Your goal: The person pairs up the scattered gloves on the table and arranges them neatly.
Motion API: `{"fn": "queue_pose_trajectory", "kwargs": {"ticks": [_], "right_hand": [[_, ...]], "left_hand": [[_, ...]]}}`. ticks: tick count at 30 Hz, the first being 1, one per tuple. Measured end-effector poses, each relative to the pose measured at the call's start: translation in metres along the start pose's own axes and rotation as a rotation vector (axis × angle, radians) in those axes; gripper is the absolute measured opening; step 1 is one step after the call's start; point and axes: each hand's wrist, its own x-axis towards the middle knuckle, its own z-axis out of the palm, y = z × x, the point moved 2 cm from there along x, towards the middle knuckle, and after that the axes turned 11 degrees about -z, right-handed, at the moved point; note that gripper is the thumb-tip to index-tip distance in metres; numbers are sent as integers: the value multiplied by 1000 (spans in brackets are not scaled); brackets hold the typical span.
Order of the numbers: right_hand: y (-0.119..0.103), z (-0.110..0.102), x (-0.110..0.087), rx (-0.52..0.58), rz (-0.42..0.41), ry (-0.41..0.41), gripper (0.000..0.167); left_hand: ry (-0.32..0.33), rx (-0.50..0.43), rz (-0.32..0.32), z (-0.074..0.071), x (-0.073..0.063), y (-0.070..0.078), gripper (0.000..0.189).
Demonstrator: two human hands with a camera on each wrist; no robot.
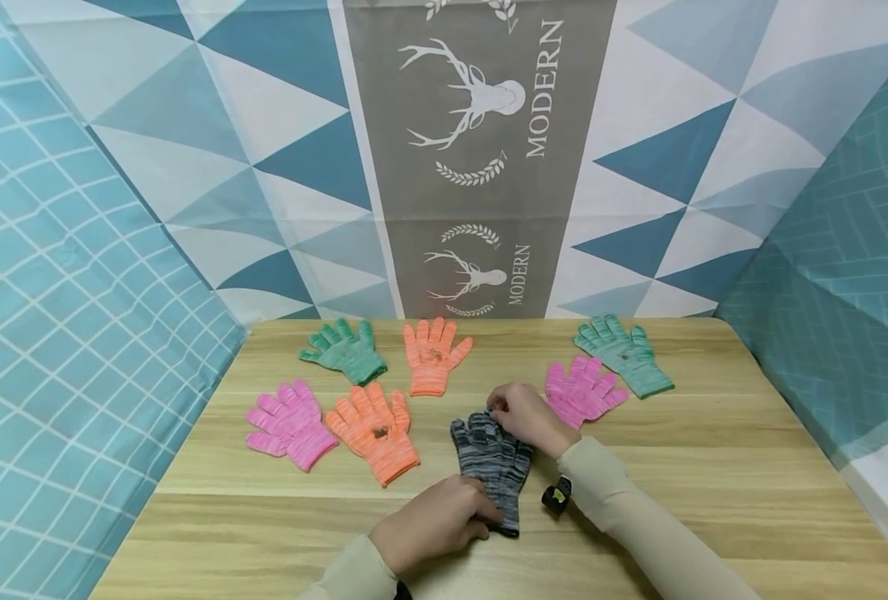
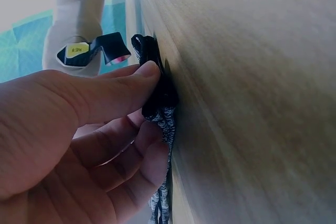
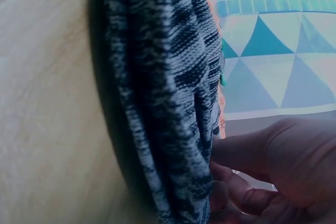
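Observation:
A pair of black-and-grey knit gloves lies one on the other at the table's front middle, fingers pointing away. My left hand holds the cuff end, and in the left wrist view its thumb presses on the black cuff edge with the other fingers curled below. At the far end, my right hand pinches a fingertip of the gloves, covering part of them. Close up in the right wrist view, the striped knit stands between the tabletop and my right fingers.
Left of the grey pair lie a pink glove, two orange gloves and a green glove. Toward the back right, a second pink glove touches a pale green glove. Patterned cloth hangs behind the wooden table.

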Motion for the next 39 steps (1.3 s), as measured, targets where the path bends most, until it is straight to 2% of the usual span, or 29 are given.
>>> {"fn": "queue_pose_trajectory", "kwargs": {"ticks": [10, 19, 25, 33, 36, 39], "right_hand": [[3, 2, 1, -8, -1, 1, 7], [1, 0, 1, -26, -35, 54, 10], [1, -2, 2, -30, 9, 77, 14], [0, -1, 1, -76, -12, 40, 11], [-3, -2, 0, -84, -29, 33, 10], [-8, -3, -1, -75, -62, 27, 9]], "left_hand": [[-4, 1, -9, 2, -1, 0, 20], [-11, -5, -14, 1, -1, 0, 20], [2, 3, -1, 1, -1, 0, 20], [-13, 18, -6, 0, 1, 1, 16], [-24, -25, -31, -4, 3, -2, 13], [29, -52, -88, -10, 5, -7, 12]]}}
